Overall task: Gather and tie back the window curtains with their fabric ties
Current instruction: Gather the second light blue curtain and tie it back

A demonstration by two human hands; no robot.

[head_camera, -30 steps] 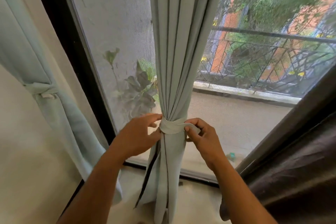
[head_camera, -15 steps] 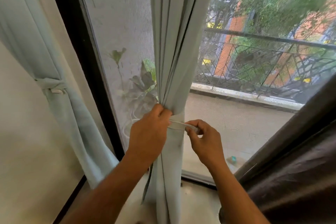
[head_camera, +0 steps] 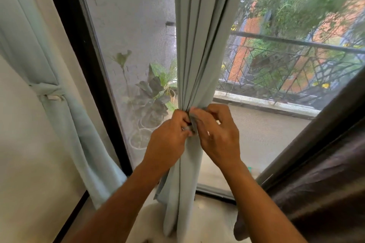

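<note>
The pale grey-green pleated fabric curtain (head_camera: 199, 49) hangs gathered at mid-window. Left hand (head_camera: 167, 142) and right hand (head_camera: 218, 134) meet at its waist, fingers curled, both pinching the matching fabric tie (head_camera: 193, 124) between them.

Beyond the window's black frame (head_camera: 83, 69) stand potted plants (head_camera: 152, 102) on the balcony floor, a metal railing (head_camera: 292, 59) fronting green trees (head_camera: 300, 0) and an orange building (head_camera: 243, 45) — with a dark brown curtain (head_camera: 325, 193) hanging right.
</note>
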